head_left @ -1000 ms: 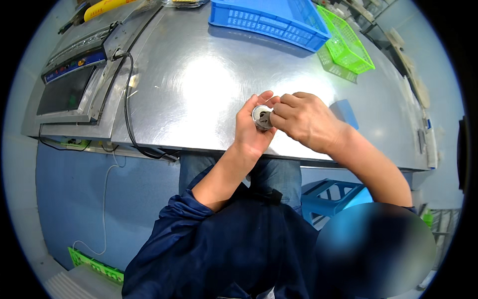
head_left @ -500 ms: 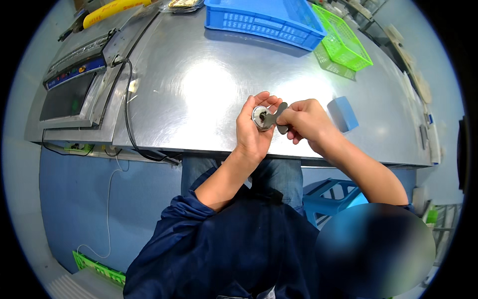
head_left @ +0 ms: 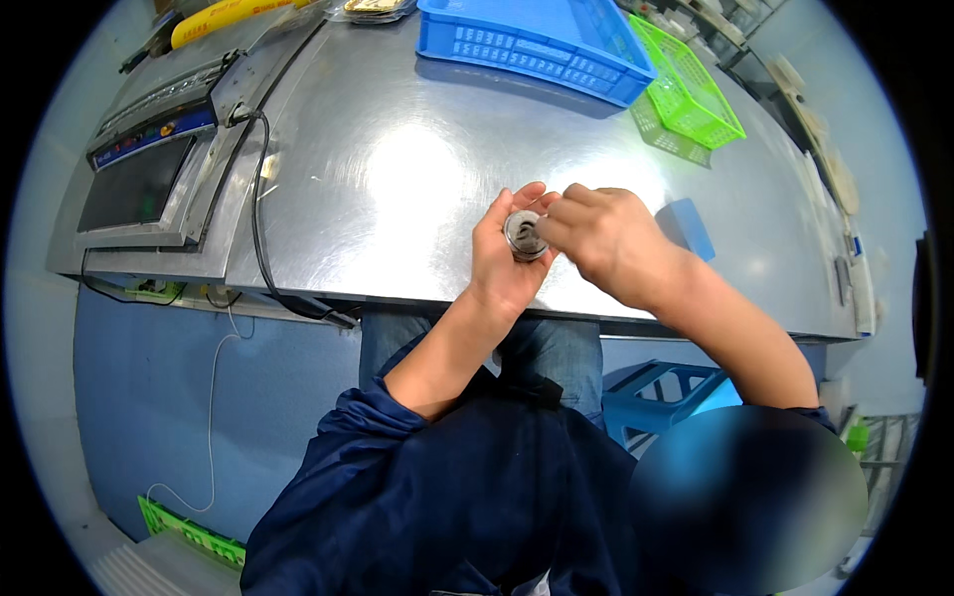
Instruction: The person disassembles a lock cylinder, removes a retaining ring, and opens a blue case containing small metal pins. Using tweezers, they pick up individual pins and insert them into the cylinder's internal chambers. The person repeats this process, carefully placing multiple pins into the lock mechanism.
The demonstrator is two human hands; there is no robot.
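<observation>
My left hand (head_left: 504, 260) is palm up over the near part of the metal table, its fingers curled around a small round jar-like piece (head_left: 525, 235). This piece has a pale, shiny rim, and its open top faces up with something dark and grey inside. My right hand (head_left: 608, 238) is closed just to the right of it, fingertips pinched at the rim. A sliver of a flat grey tool (head_left: 543, 228) shows at those fingertips; the back of the hand and the fingers cover the rest of it.
A blue block (head_left: 686, 228) lies on the metal table (head_left: 338, 219) beyond my right forearm. Farther back are a blue crate (head_left: 537, 58) and a green basket (head_left: 686, 91). At left, a bench machine (head_left: 144, 179) trails a black cable (head_left: 257, 214). A blue stool (head_left: 661, 397) stands below the table edge.
My right hand has turned over and moved up and left, closer to the round piece. The grey winged tool, plainly visible before, is now mostly covered by it. My left hand stays nearly still.
</observation>
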